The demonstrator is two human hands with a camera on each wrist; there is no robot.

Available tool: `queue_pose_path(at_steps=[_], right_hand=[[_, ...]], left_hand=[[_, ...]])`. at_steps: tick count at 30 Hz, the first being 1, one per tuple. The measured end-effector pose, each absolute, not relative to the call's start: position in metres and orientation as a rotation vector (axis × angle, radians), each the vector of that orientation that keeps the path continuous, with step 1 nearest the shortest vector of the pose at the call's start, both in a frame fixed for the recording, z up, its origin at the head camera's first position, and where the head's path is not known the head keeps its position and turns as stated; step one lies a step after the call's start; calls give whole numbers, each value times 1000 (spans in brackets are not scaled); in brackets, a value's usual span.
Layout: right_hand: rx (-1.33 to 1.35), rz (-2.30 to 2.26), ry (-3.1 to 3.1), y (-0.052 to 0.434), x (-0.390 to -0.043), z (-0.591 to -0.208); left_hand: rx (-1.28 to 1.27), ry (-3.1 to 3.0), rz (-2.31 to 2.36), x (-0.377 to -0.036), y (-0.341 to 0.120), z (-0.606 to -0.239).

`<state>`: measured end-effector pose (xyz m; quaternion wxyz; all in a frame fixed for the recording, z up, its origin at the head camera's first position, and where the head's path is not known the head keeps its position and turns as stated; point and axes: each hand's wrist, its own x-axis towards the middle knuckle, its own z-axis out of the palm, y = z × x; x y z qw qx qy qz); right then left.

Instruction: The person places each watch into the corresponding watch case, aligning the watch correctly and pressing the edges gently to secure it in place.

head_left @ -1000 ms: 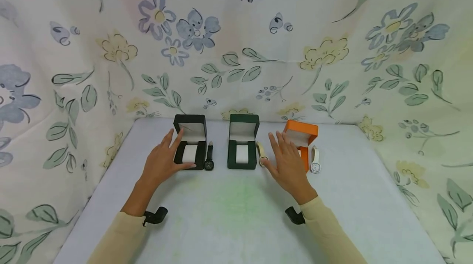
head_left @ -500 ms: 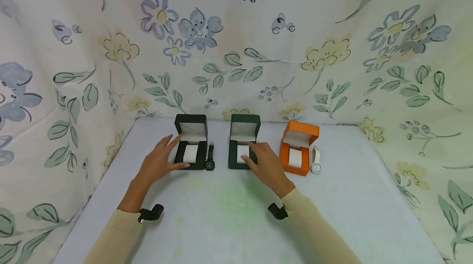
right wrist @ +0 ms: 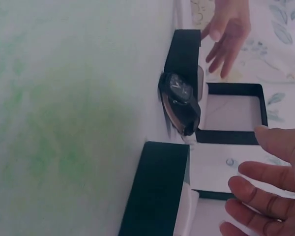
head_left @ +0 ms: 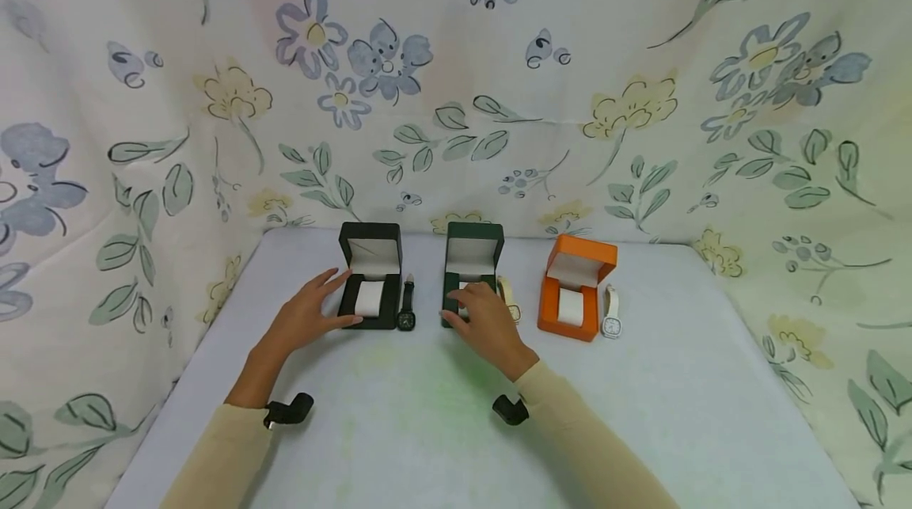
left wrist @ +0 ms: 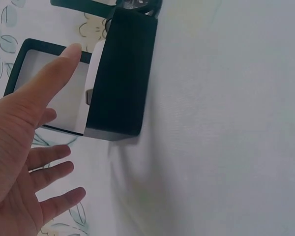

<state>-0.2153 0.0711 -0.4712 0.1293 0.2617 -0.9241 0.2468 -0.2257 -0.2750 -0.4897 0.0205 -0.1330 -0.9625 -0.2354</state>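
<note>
The left hand (head_left: 302, 317), fingers spread, rested against the open black watch box (head_left: 369, 277); the right hand (head_left: 483, 324), fingers relaxed, covered the open dark-green watch box (head_left: 473, 256). A black wristwatch (head_left: 406, 311) lay between the boxes.

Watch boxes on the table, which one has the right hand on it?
The dark green box in the middle, where the right hand rests. The black box is by the left hand; the orange box stands untouched.
</note>
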Motion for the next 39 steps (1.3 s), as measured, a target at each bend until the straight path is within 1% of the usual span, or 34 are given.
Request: queue_pose_path(at_steps=[9,19,24,34,39], right_hand=[[782,670,-2733,54,-223,-475],[850,549,-2720,33,-233,-479],[872,520,-2714,26,-238,-484],[917,483,-2691,17,-239,-490],[931,357,-2696,13,-236,-497]], left_hand=[[-432,-2987,-730,-233,-281,-488],[-533,-2953,-859,-239,-283,-490],[-576,-2939,-848,-241,-282,-489],[-563,-3016,-833,-248,-278,-483],[-573,-3082,-876,-251,-275,-486]])
